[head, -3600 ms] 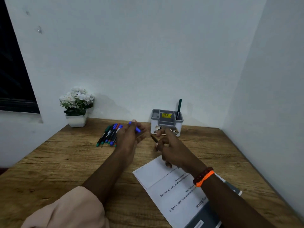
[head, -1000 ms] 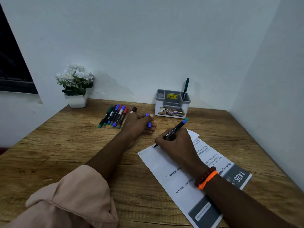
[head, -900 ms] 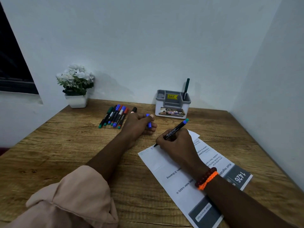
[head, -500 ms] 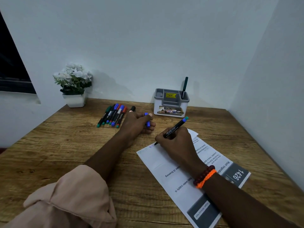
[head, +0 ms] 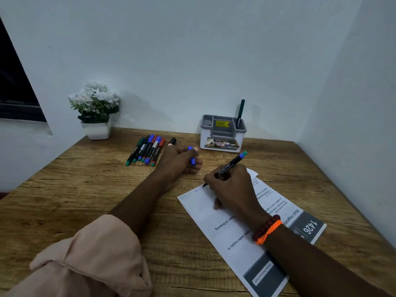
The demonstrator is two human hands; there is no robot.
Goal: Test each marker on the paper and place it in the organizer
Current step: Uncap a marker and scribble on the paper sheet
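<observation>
My right hand (head: 232,189) grips a black marker with a blue end (head: 230,166), its tip pressed on the top edge of the printed paper (head: 231,234), where faint blue scribbles show. My left hand (head: 180,160) rests on the table as a fist closed around the blue cap (head: 191,156). Several capped markers (head: 146,150) lie in a row to its left, and a black one (head: 172,141) pokes out behind the hand. The grey and white organizer (head: 222,133) stands at the back wall with one green marker (head: 240,113) upright in its right slot.
A white pot of white flowers (head: 96,110) stands in the back left corner. Walls close the wooden table (head: 85,189) at the back and the right. A dark window is at the far left.
My right hand has brought the uncapped marker down to the paper and drawn scribbles along its top edge. The left hand has settled on the table with the cap.
</observation>
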